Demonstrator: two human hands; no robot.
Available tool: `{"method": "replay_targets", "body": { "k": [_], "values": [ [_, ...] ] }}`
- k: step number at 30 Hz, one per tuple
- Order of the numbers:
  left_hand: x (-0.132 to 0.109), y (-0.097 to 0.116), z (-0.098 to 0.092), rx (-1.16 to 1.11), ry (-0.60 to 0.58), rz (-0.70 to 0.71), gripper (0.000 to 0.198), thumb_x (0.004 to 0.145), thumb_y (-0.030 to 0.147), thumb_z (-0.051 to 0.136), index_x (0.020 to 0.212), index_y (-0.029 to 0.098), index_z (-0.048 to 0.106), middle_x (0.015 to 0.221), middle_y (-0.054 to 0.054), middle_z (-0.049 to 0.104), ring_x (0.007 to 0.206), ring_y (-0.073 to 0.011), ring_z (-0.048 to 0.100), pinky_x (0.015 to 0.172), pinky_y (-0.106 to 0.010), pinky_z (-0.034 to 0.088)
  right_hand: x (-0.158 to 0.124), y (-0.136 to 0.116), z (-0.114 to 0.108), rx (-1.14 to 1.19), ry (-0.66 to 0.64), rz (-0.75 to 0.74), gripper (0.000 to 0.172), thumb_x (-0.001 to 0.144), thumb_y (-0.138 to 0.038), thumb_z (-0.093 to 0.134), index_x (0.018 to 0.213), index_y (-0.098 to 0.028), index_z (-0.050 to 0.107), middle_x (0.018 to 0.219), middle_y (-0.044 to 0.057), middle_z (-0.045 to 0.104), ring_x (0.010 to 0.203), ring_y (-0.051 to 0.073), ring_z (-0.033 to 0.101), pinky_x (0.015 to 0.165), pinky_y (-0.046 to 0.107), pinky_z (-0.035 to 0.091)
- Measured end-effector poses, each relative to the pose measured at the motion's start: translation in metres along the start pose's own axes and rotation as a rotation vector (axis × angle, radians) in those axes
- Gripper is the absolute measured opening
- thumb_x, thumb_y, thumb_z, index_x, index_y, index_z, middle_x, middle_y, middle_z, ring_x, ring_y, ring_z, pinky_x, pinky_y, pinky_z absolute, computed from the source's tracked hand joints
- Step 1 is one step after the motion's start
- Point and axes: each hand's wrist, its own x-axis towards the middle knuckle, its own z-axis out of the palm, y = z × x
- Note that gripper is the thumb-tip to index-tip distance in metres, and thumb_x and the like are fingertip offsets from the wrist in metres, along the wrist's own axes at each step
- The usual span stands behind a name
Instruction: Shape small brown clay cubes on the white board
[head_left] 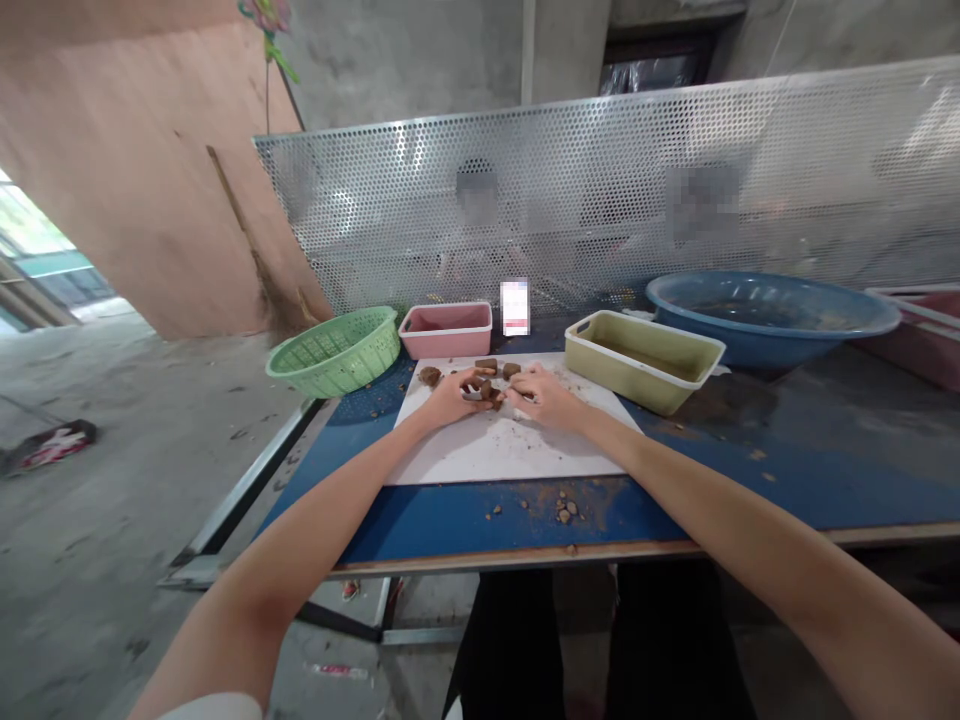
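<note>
Over a white board [495, 455] on the blue table, my two hands work close together among brown earthy clods. My left hand [448, 398] curls its thumb and fingers around a brown clod [489, 392]; a small pale piece shows by its fingers, too small to name. Just right of that clod, my right hand [546, 398] has its fingers bent and pressed together, hiding whatever they grip. Behind the hands lie a blocky brown clod [486, 365] and a smaller one [511, 370]. Another rough clod [430, 376] rests left of my left hand. Crumbs dot the board.
A green basket [337, 355], a pink bin [448, 345], a yellow-green bin [634, 372] and a wide blue basin [772, 335] line the back. Behind them rises a perforated metal screen [570, 200]. Small stones [567, 510] lie near the front edge.
</note>
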Motion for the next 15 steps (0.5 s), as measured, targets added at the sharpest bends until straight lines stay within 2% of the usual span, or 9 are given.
{"method": "replay_targets", "body": {
  "k": [5, 11, 15],
  "values": [
    [0.0005, -0.0006, 0.0008, 0.014, 0.019, 0.000, 0.061, 0.081, 0.041, 0.088, 0.134, 0.016, 0.070, 0.103, -0.010, 0.079, 0.098, -0.0255, 0.073, 0.093, -0.040, 0.057, 0.0014, -0.0003, 0.0030, -0.005, -0.078, -0.009, 0.039, 0.111, -0.034, 0.043, 0.090, -0.022, 0.073, 0.088, 0.007, 0.075, 0.084, 0.023, 0.061, 0.099, 0.047, 0.040],
    [0.0011, -0.0010, 0.0041, 0.017, 0.052, -0.027, 0.066, 0.081, 0.041, 0.087, 0.137, 0.014, 0.066, 0.099, -0.008, 0.078, 0.094, -0.0228, 0.072, 0.092, -0.038, 0.056, 0.0025, 0.0012, 0.0016, -0.057, 0.025, 0.037, 0.046, 0.114, -0.037, 0.035, 0.086, -0.022, 0.068, 0.082, 0.008, 0.068, 0.083, 0.025, 0.058, 0.095, 0.046, 0.043],
    [0.0009, -0.0008, 0.0041, 0.041, 0.045, -0.052, 0.068, 0.078, 0.043, 0.089, 0.136, 0.015, 0.068, 0.103, -0.009, 0.078, 0.096, -0.0236, 0.072, 0.087, -0.036, 0.056, 0.0009, 0.0001, -0.0012, -0.070, 0.000, 0.011, 0.046, 0.113, -0.037, 0.035, 0.087, -0.022, 0.071, 0.079, 0.007, 0.068, 0.077, 0.024, 0.056, 0.092, 0.046, 0.044]
  ]
}}
